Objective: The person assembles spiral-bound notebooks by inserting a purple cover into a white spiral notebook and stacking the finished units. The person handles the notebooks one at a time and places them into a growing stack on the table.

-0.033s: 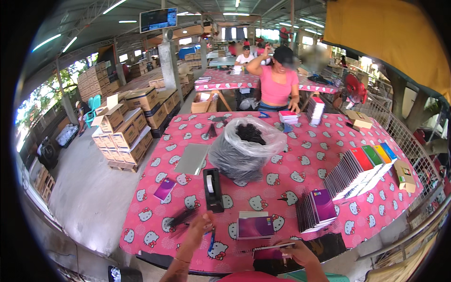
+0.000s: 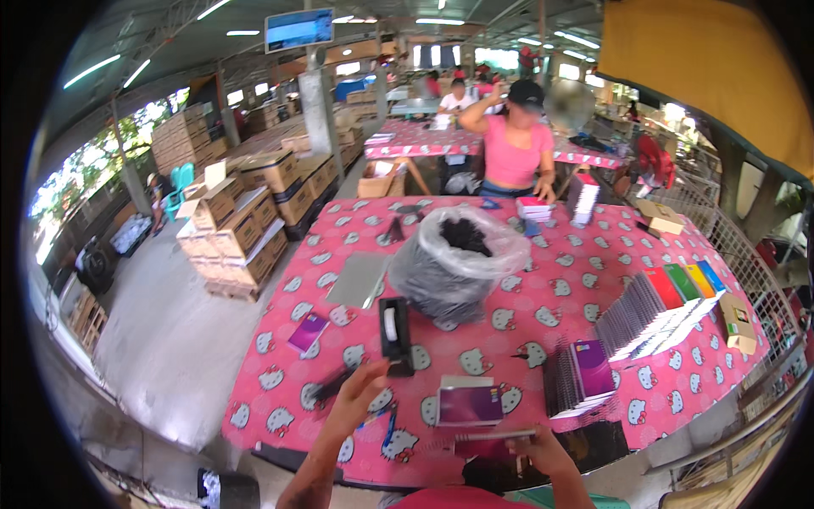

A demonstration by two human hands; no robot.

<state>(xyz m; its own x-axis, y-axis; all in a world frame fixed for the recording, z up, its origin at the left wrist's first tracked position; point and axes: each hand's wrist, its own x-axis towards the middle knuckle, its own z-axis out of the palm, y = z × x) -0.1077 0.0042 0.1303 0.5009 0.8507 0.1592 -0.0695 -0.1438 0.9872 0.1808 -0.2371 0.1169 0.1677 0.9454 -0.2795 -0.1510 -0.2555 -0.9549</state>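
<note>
My right hand (image 2: 544, 450) grips a small purple spiral notebook (image 2: 483, 444), tilted nearly edge-on above the near table edge. My left hand (image 2: 360, 392) reaches up to the near end of a black tape dispenser (image 2: 395, 335) with its fingers stretched out; no held thing shows in it. Beside that hand lie a dark, blurred bundle (image 2: 333, 386) and a blue pen-like item (image 2: 390, 426). A purple notebook (image 2: 469, 405) lies flat in front of me, with a pale sheet behind it. To its right stands a row of purple spiral notebooks (image 2: 593, 369).
A clear plastic bag (image 2: 449, 280) of black material stands mid-table, beside a grey sheet (image 2: 359, 280). Notebooks with coloured covers (image 2: 657, 293) and a small carton (image 2: 738, 322) are at right. Across the pink table (image 2: 288, 382) stands a co-worker in pink (image 2: 515, 153). Stacked boxes (image 2: 229, 233) fill the left.
My left hand has moved forward to the tape dispenser, its fingers stretching out. The notebook in my right hand has tilted more edge-on. The whole view has shifted slightly.
</note>
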